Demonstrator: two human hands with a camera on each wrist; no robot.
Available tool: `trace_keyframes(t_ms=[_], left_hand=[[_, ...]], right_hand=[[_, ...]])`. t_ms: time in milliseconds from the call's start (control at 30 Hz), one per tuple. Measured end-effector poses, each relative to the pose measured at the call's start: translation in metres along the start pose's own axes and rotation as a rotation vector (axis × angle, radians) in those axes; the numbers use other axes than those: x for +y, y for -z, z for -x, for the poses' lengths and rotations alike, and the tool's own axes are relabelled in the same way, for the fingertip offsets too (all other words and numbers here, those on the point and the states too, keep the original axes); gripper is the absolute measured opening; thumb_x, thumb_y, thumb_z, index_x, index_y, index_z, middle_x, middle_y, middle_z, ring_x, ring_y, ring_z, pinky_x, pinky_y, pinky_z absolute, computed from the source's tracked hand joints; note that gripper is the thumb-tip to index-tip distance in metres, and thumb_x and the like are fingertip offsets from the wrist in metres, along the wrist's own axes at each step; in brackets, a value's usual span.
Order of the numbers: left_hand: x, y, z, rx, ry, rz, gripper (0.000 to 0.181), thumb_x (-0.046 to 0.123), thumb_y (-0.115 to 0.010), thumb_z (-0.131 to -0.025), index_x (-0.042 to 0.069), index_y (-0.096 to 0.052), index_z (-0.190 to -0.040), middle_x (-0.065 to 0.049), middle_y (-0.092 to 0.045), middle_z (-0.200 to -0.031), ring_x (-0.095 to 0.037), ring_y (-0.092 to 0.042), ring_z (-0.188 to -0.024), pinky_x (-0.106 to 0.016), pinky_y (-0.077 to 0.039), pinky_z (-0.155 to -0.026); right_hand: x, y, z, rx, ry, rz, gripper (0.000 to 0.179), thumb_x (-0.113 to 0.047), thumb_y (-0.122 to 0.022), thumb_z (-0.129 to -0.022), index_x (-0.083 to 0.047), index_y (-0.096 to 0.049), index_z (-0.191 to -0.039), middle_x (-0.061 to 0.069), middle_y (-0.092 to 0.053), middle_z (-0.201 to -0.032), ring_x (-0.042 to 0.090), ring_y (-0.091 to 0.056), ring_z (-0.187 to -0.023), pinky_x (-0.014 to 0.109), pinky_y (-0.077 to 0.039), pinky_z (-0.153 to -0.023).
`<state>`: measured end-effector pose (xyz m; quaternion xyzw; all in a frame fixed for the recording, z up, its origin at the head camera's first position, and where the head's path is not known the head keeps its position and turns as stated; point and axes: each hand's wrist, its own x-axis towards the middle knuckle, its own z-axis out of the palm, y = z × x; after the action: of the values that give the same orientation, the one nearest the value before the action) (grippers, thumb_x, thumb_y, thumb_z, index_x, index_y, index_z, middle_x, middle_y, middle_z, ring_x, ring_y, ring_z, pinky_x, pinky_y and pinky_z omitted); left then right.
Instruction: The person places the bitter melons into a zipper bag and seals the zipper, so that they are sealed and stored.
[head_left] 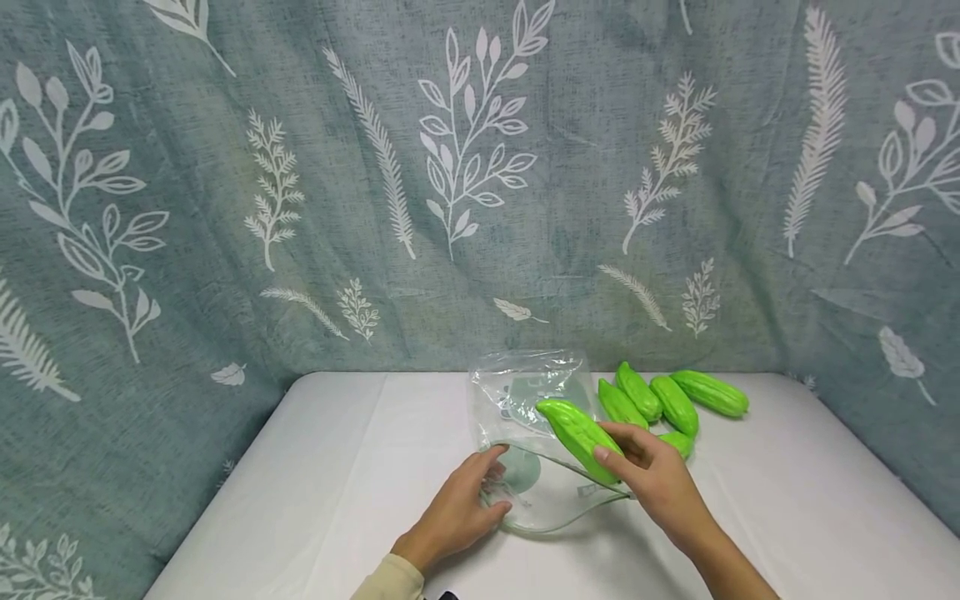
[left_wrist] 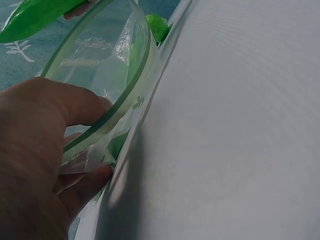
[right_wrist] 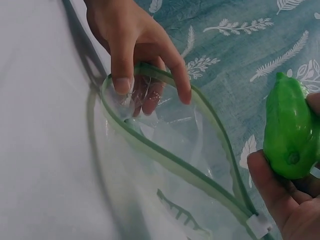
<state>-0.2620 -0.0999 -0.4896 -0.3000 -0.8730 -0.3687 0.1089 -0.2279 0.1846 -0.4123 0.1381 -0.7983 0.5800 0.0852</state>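
Observation:
A clear zip bag (head_left: 534,531) with a green rim lies on the white table, its mouth spread into a wide loop. My left hand (head_left: 461,504) holds the loop's left end, thumb and fingers curled at the rim. In the right wrist view some of those fingers (right_wrist: 150,100) show through the clear plastic. My right hand (head_left: 660,479) grips a bright green bitter melon (head_left: 576,437) between thumb and fingers, above the right part of the bag's mouth. A white slider (right_wrist: 259,226) sits at the rim's right end.
Several more bitter melons (head_left: 675,406) lie in a group at the back right, beside the bag's far end. The white table (head_left: 360,467) reaches back to a blue-green curtain (head_left: 570,275) with white leaf prints, which also hangs along both sides.

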Motion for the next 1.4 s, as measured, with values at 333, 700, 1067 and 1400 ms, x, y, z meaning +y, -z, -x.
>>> trace_keyframes(t_ms=[333, 700, 1067, 1400], left_hand=[[-0.001, 0.002, 0.003, 0.007, -0.008, 0.009, 0.076, 0.011, -0.079, -0.082, 0.013, -0.042, -0.149, -0.004, -0.064, -0.116, -0.014, -0.060, -0.106, -0.031, -0.052, -0.093], [0.000, 0.001, 0.004, -0.016, 0.059, 0.027, 0.077, 0.014, -0.079, -0.083, 0.015, -0.041, -0.150, -0.003, -0.064, -0.121, -0.014, -0.060, -0.110, -0.034, -0.052, -0.097], [0.002, 0.000, 0.000, 0.000, 0.080, 0.040, 0.075, 0.013, -0.079, -0.083, 0.024, -0.045, -0.148, 0.005, -0.056, -0.138, -0.017, -0.052, -0.129, -0.042, -0.041, -0.110], [0.004, 0.000, -0.001, -0.034, 0.148, 0.027, 0.080, 0.011, -0.079, -0.082, 0.022, -0.041, -0.151, 0.004, -0.061, -0.126, -0.017, -0.057, -0.120, -0.044, -0.045, -0.107]], right_hand=[[-0.004, -0.018, 0.006, -0.063, 0.037, -0.095, 0.040, -0.018, -0.070, -0.095, -0.004, -0.061, -0.131, 0.017, -0.064, -0.127, 0.015, -0.064, -0.110, 0.027, -0.056, -0.085], [-0.005, -0.034, 0.011, -0.165, 0.042, -0.130, 0.037, -0.018, -0.071, -0.094, -0.005, -0.063, -0.128, 0.014, -0.065, -0.124, 0.021, -0.065, -0.110, 0.030, -0.057, -0.086], [0.007, -0.039, 0.014, -0.212, 0.143, -0.087, 0.036, -0.016, -0.073, -0.093, -0.006, -0.064, -0.126, 0.013, -0.066, -0.121, 0.018, -0.065, -0.105, 0.031, -0.059, -0.083], [0.011, -0.039, 0.019, -0.222, 0.261, 0.060, 0.039, -0.019, -0.075, -0.090, -0.006, -0.066, -0.126, 0.006, -0.068, -0.120, 0.013, -0.066, -0.097, 0.031, -0.060, -0.078]])
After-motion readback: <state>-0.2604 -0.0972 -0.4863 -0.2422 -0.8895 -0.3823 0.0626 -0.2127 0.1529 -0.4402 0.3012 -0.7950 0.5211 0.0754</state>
